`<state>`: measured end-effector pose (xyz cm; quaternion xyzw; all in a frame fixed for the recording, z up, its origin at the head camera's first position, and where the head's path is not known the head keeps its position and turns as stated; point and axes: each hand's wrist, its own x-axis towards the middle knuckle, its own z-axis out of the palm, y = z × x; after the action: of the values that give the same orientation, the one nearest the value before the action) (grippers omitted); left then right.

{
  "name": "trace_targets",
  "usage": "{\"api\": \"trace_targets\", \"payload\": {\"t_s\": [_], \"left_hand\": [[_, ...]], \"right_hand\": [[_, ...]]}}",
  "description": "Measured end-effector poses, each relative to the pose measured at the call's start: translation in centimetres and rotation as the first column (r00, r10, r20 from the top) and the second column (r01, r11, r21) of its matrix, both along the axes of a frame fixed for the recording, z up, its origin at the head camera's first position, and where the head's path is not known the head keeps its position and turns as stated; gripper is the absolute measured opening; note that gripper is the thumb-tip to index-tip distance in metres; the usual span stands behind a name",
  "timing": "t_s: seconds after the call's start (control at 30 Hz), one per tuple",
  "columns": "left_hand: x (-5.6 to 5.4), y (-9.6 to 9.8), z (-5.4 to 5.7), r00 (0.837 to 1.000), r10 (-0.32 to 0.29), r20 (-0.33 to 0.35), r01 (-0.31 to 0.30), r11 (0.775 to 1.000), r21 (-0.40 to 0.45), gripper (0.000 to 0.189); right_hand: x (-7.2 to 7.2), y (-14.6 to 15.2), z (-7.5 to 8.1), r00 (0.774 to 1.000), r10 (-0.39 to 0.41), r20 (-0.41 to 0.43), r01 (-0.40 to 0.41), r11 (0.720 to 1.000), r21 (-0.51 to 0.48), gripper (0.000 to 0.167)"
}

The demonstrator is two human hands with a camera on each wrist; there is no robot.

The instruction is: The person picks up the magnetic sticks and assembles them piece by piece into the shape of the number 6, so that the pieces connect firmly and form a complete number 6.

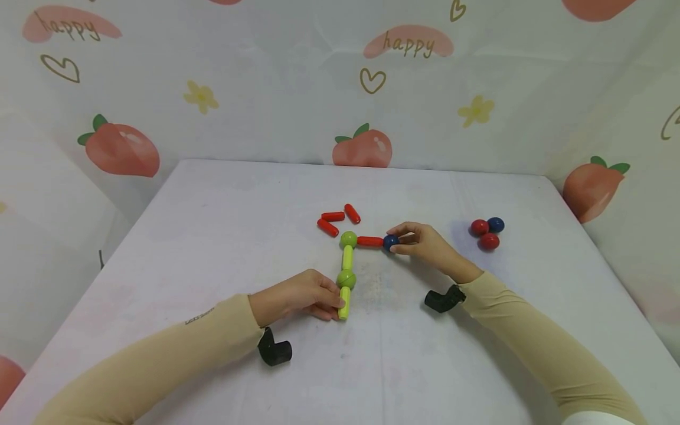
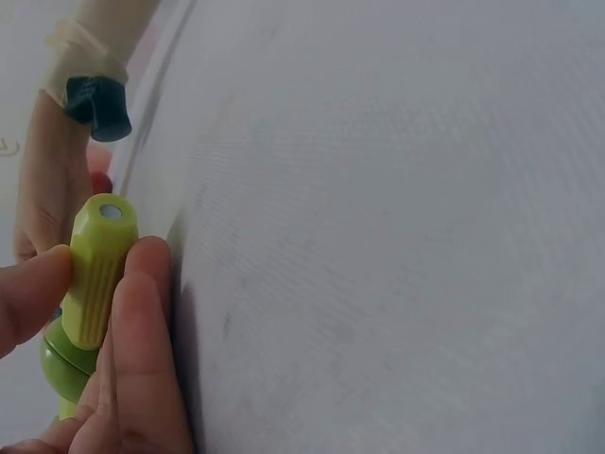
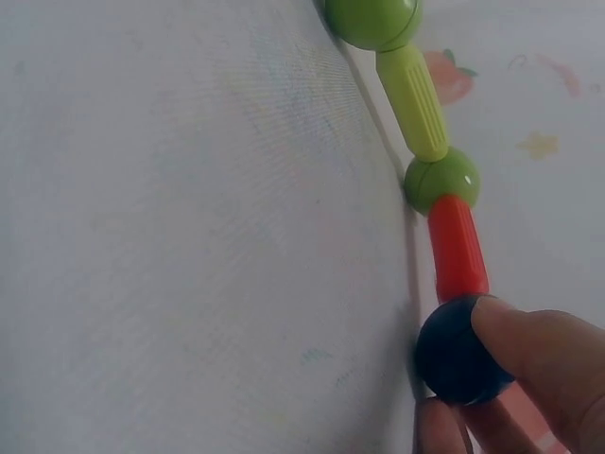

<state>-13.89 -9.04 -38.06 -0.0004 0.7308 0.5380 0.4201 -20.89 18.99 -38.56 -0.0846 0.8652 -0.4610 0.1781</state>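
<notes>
My left hand (image 1: 303, 295) pinches a yellow-green magnetic rod (image 2: 97, 270) between thumb and fingers. The rod's top end touches a green ball (image 1: 346, 278); a second yellow-green rod (image 1: 347, 258) runs from there up to another green ball (image 1: 348, 239). From that upper ball a red rod (image 3: 458, 248) reaches right to a dark blue ball (image 3: 463, 350). Thumb and fingers of my right hand (image 1: 425, 243) pinch this blue ball, which touches the red rod's end. Together the pieces form a bent chain on the white table.
Behind the chain lie three loose red rods (image 1: 333, 216). At the right, two red balls (image 1: 489, 241) and one blue ball (image 1: 496, 224) sit together. A black camera mount (image 1: 275, 348) is on the left wrist, another (image 1: 445, 298) on the right. A printed cloth (image 1: 276, 88) hangs behind the table.
</notes>
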Motion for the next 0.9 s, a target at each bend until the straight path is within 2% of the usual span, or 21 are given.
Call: {"api": "trace_targets", "payload": {"t_s": [0.43, 0.9], "left_hand": [[-0.01, 0.07, 0.17, 1.000, 0.004, 0.002, -0.004, 1.000, 0.011, 0.016], [-0.55, -0.06, -0.29, 0.998, 0.030, 0.047, -0.031, 0.999, 0.022, 0.021]], "right_hand": [[-0.37, 0.01, -0.29, 1.000, -0.013, -0.011, 0.013, 1.000, 0.012, 0.040], [-0.43, -0.14, 0.02, 1.000, -0.007, -0.016, 0.007, 1.000, 0.020, 0.039]]}}
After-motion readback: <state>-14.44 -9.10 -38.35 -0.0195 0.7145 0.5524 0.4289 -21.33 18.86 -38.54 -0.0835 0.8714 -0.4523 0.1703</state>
